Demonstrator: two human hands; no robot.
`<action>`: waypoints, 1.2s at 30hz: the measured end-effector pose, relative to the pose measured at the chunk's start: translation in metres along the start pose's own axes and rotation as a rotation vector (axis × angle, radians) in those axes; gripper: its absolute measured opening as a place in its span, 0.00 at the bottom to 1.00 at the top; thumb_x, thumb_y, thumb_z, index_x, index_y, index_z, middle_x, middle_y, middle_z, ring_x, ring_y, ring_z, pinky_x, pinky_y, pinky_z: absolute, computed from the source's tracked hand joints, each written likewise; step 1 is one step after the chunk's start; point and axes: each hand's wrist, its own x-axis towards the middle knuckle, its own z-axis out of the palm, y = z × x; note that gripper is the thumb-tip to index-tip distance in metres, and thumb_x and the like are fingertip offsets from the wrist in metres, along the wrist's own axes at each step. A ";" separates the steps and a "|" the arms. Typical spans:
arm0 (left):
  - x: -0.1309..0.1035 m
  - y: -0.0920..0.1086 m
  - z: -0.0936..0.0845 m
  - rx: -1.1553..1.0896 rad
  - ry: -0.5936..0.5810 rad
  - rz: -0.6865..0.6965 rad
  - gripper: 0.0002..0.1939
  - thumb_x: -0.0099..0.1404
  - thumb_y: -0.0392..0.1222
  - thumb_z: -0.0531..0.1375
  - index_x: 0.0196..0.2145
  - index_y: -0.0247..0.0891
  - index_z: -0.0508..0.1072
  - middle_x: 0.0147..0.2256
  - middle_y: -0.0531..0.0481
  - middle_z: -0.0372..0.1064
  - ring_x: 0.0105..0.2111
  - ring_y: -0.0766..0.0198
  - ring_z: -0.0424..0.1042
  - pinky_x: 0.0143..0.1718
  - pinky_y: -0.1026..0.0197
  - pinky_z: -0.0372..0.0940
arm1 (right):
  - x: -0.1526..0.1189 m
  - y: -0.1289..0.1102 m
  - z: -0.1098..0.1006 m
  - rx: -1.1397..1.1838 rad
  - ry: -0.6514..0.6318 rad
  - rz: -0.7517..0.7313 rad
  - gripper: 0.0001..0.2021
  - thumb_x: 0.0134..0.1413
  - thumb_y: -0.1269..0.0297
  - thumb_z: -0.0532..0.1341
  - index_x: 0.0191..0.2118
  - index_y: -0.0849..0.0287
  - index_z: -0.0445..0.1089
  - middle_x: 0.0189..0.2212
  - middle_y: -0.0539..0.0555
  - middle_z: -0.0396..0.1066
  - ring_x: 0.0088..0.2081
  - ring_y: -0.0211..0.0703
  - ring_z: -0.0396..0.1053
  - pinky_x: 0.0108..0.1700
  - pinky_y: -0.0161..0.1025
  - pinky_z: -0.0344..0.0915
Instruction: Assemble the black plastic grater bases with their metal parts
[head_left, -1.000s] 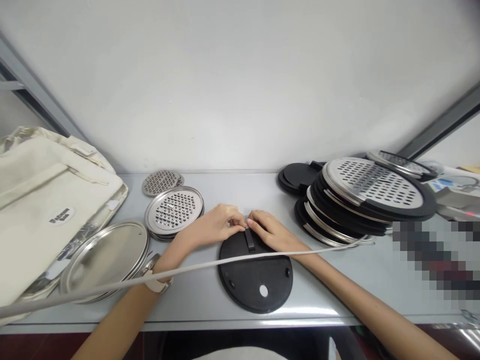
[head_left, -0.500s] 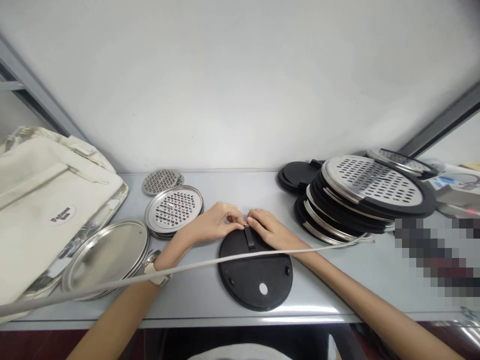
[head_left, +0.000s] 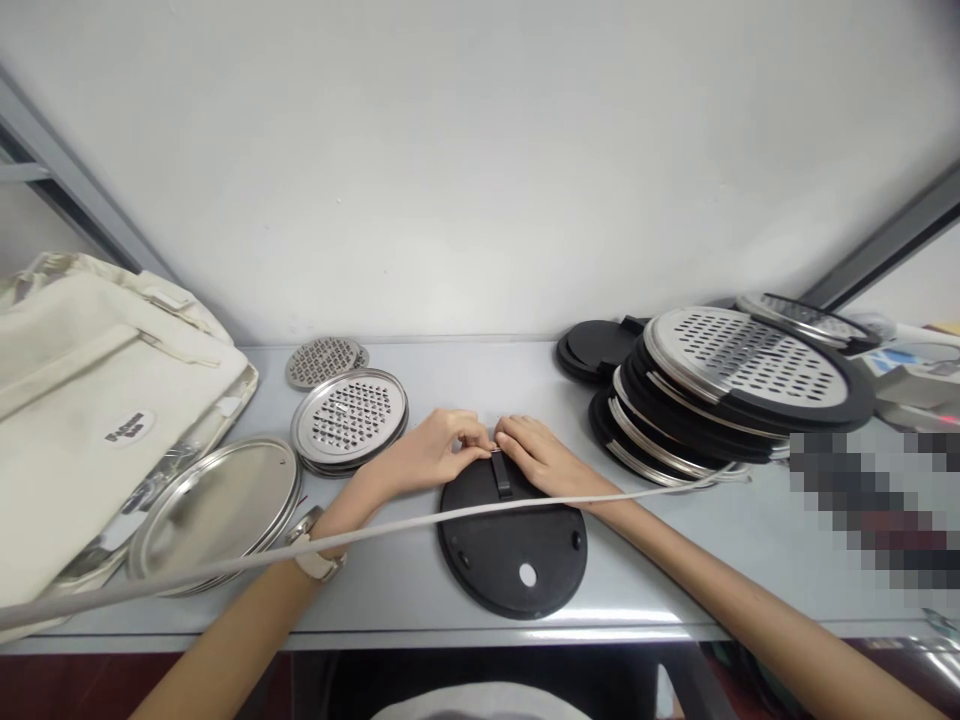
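Pinching at the far edge of the black disc (head_left: 510, 555) with the left hand (head_left: 441, 450), thumb and fingertips pressed together at the end of a black strip (head_left: 502, 475), right by a thin shiny bit (head_left: 495, 450); too small to tell if actually clasped. Covering the far right part of the disc with the right hand (head_left: 541, 458), fingers close together, thumb angled toward the same strip end; cannot tell if pinching anything. Flat on the grey table (head_left: 375, 600), between both forearms, with a white oval spot (head_left: 528, 575) on the disc's near half and dark knobs (head_left: 576, 540) toward both sides. Crossing in front of the disc in view: pale cable (head_left: 390, 528); contact unclear. Left of the disc: wristwatch (head_left: 306, 525) on the left wrist. Beyond that forearm, left and farther back from the disc: grater plates (head_left: 350, 418), stacked, with small perforated discs (head_left: 322, 362) behind. Farther left of the disc: plain metal plates (head_left: 217, 505), then cream bag (head_left: 67, 390) with oval label. Right of and behind the disc: tall leaning stack (head_left: 727, 365) of black and metal rounds, grater face on top; just left of that, black round pieces (head_left: 596, 347). Well behind the disc: white wall (head_left: 480, 180).
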 end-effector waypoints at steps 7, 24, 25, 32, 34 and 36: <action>0.000 -0.005 0.001 -0.032 0.025 -0.004 0.06 0.62 0.34 0.57 0.30 0.35 0.74 0.30 0.51 0.71 0.33 0.67 0.68 0.36 0.65 0.61 | 0.000 0.000 0.000 -0.003 -0.013 0.007 0.15 0.66 0.61 0.41 0.36 0.57 0.62 0.33 0.53 0.64 0.39 0.42 0.61 0.49 0.43 0.59; 0.002 -0.008 0.004 -0.110 0.039 -0.008 0.06 0.60 0.33 0.57 0.27 0.35 0.72 0.30 0.50 0.72 0.35 0.65 0.69 0.40 0.63 0.62 | -0.001 -0.006 -0.004 -0.006 -0.046 0.015 0.15 0.66 0.62 0.39 0.35 0.56 0.60 0.34 0.54 0.63 0.40 0.43 0.61 0.51 0.45 0.58; 0.002 -0.009 0.005 -0.114 0.038 -0.009 0.06 0.60 0.33 0.57 0.27 0.34 0.72 0.30 0.50 0.72 0.35 0.65 0.69 0.39 0.63 0.62 | -0.001 -0.005 -0.004 -0.003 -0.046 0.014 0.15 0.66 0.62 0.39 0.35 0.56 0.59 0.34 0.54 0.63 0.40 0.43 0.61 0.51 0.45 0.58; 0.004 -0.010 0.007 -0.122 0.041 0.014 0.06 0.60 0.32 0.57 0.27 0.34 0.73 0.29 0.51 0.72 0.34 0.66 0.69 0.38 0.64 0.61 | -0.002 -0.006 -0.003 0.063 -0.049 0.033 0.14 0.65 0.61 0.38 0.35 0.56 0.57 0.34 0.54 0.62 0.40 0.43 0.61 0.49 0.44 0.60; 0.005 -0.009 0.008 -0.121 0.036 0.015 0.06 0.60 0.31 0.58 0.27 0.34 0.73 0.28 0.51 0.71 0.33 0.66 0.68 0.37 0.64 0.61 | -0.002 -0.006 -0.003 0.077 -0.047 0.037 0.14 0.65 0.62 0.38 0.35 0.56 0.57 0.34 0.54 0.62 0.40 0.43 0.61 0.48 0.44 0.61; 0.006 -0.010 0.008 -0.125 0.035 0.017 0.06 0.60 0.32 0.58 0.27 0.34 0.73 0.29 0.51 0.71 0.33 0.66 0.68 0.37 0.64 0.61 | -0.003 -0.005 -0.003 0.086 -0.042 0.034 0.14 0.65 0.61 0.38 0.35 0.56 0.57 0.34 0.54 0.61 0.40 0.43 0.61 0.48 0.43 0.61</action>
